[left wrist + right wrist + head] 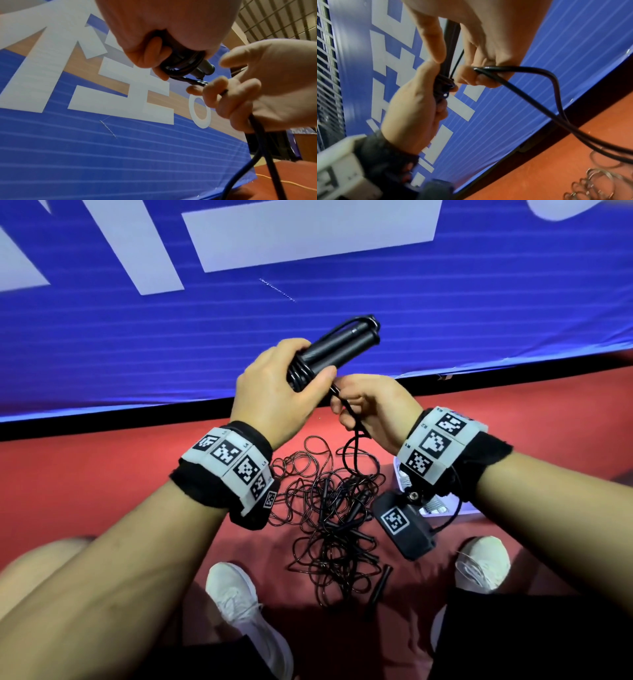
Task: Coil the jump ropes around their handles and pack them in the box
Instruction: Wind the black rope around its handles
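Two black jump-rope handles lie side by side in my left hand, which grips them over a few turns of black rope. Just right of it, my right hand pinches the free doubled rope, which hangs down to the floor. The left wrist view has the coiled handles under my left hand and the right hand on the rope. In the right wrist view my right fingers pinch the rope beside the left hand.
A tangled pile of more black ropes and handles lies on the red floor between my white shoes. A white box shows partly behind my right wrist. A blue banner stands close ahead.
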Motion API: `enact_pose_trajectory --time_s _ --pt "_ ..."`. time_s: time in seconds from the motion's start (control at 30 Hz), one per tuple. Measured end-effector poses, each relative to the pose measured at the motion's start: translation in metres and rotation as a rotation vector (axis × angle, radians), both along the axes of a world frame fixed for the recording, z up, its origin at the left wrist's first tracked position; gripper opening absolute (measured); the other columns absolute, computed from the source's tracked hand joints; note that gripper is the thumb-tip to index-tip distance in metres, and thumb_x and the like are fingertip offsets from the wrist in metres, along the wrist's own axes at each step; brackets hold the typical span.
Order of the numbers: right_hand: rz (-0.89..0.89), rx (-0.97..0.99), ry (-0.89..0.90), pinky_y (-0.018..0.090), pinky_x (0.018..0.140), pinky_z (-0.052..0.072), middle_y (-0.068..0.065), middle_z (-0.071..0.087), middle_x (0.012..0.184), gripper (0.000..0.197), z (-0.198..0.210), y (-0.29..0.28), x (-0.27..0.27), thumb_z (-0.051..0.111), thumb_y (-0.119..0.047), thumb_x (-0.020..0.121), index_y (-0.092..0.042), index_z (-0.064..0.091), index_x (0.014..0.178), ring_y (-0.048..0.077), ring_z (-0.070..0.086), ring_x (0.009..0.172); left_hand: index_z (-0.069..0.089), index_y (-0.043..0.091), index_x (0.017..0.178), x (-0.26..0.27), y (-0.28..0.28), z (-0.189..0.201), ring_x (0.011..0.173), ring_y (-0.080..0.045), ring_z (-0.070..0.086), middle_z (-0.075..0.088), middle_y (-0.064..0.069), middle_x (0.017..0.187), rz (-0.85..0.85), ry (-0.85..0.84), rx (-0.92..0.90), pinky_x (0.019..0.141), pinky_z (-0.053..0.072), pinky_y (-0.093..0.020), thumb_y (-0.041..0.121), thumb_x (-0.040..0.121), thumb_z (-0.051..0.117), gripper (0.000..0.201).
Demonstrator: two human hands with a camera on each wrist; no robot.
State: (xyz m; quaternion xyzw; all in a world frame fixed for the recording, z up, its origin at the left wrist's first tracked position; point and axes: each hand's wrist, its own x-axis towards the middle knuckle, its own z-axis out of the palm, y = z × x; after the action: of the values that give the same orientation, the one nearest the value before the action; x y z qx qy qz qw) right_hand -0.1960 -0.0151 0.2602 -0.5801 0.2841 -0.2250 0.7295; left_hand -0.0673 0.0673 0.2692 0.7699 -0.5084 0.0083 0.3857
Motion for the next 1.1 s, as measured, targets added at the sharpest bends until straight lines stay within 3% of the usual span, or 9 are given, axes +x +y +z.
enact_pose_trajectory --time_s 0.07,0.13,0.23,0.33,0.47,0.6,0.73,0.87,1.1 --pt "-0.016 -0.232 0.141 0.021 0.048 0.033 0.01 0.046 0.058 0.013 -0.005 0.001 0.001 0.055 -0.004 0.076 0.003 0.061 0.085 0.016 0.04 0.047 0.061 0.022 0.118 0.003 -0.001 0.001 0.101 -0.014 0.056 0.065 0.006 0.107 0.044 0.025 -0.025 0.081 0.033 -0.018 0.049 0.083 0.063 0.044" --pt "0.021 -0.522 0.257 0.026 0.056 0.041 -0.005 0.053 0.058 0.011 -0.012 0.007 0.004 0.053 -0.007 0.089 -0.006 0.063 0.093 0.011 0.046 0.052 0.06 0.022 0.119 0.005 -0.002 -0.002 0.102 -0.013 0.055 0.065 0.005 0.109 0.062 0.019 -0.025 0.08 0.031 -0.015 0.045 0.085 0.065 0.042" --pt "0.073 -0.762 0.388 0.039 0.079 0.047 0.005 0.065 0.085 0.021 -0.014 0.016 0.007 0.048 -0.021 0.095 -0.007 0.061 0.103 0.023 0.058 0.08 0.06 0.024 0.121 0.009 -0.002 -0.008 0.103 -0.015 0.055 0.064 0.003 0.108 0.069 0.002 0.006 0.082 0.032 -0.018 0.045 0.085 0.064 0.041" --pt "0.08 -0.931 0.4 0.038 0.076 0.044 0.007 0.065 0.083 0.025 -0.006 0.022 0.009 0.044 -0.023 0.097 -0.006 0.061 0.097 0.027 0.057 0.083 0.06 0.026 0.12 0.013 -0.004 -0.014 0.1 -0.017 0.055 0.063 0.001 0.104 0.088 0.003 0.029 0.081 0.034 -0.023 0.047 0.086 0.062 0.04" --pt "0.1 -0.987 0.433 0.028 0.06 0.027 -0.006 0.045 0.059 0.027 -0.002 0.027 0.005 0.044 -0.021 0.096 -0.017 0.046 0.069 0.02 0.043 0.061 0.062 0.026 0.111 0.017 -0.006 -0.016 0.088 -0.014 0.054 0.061 0.008 0.093 0.13 0.078 0.04 0.08 0.039 -0.028 0.046 0.086 0.063 0.032" --pt "0.107 -0.987 0.479 0.028 0.061 0.029 -0.004 0.046 0.06 0.025 0.0 0.021 0.002 0.043 -0.02 0.096 -0.008 0.055 0.078 0.021 0.045 0.061 0.063 0.025 0.11 0.019 -0.008 -0.018 0.083 -0.011 0.052 0.059 0.011 0.088 0.138 0.117 0.037 0.078 0.04 -0.025 0.046 0.085 0.065 0.033" --pt "0.124 -1.017 0.514 0.027 0.062 0.03 0.0 0.051 0.064 0.024 0.003 0.018 0.0 0.043 -0.021 0.095 -0.009 0.055 0.078 0.022 0.047 0.065 0.062 0.023 0.11 0.019 -0.01 -0.021 0.082 -0.011 0.051 0.059 0.011 0.087 0.141 0.123 0.056 0.075 0.036 -0.023 0.047 0.085 0.065 0.034" --pt "0.166 -1.048 0.643 0.026 0.069 0.038 0.0 0.059 0.078 0.02 0.009 0.003 -0.008 0.052 -0.032 0.093 -0.016 0.065 0.093 0.021 0.053 0.077 0.062 0.024 0.107 0.033 -0.009 -0.018 0.082 -0.016 0.054 0.057 0.011 0.082 0.215 0.156 0.058 0.074 0.038 -0.025 0.048 0.085 0.064 0.033" --pt "0.199 -1.252 0.666 0.03 0.068 0.036 -0.001 0.055 0.08 0.025 0.021 -0.006 -0.017 0.045 -0.04 0.095 -0.022 0.062 0.098 0.026 0.054 0.085 0.06 0.023 0.115 0.029 -0.006 -0.03 0.09 -0.023 0.056 0.064 -0.002 0.097 0.094 0.008 0.205 0.077 0.041 -0.032 0.049 0.087 0.062 0.038"
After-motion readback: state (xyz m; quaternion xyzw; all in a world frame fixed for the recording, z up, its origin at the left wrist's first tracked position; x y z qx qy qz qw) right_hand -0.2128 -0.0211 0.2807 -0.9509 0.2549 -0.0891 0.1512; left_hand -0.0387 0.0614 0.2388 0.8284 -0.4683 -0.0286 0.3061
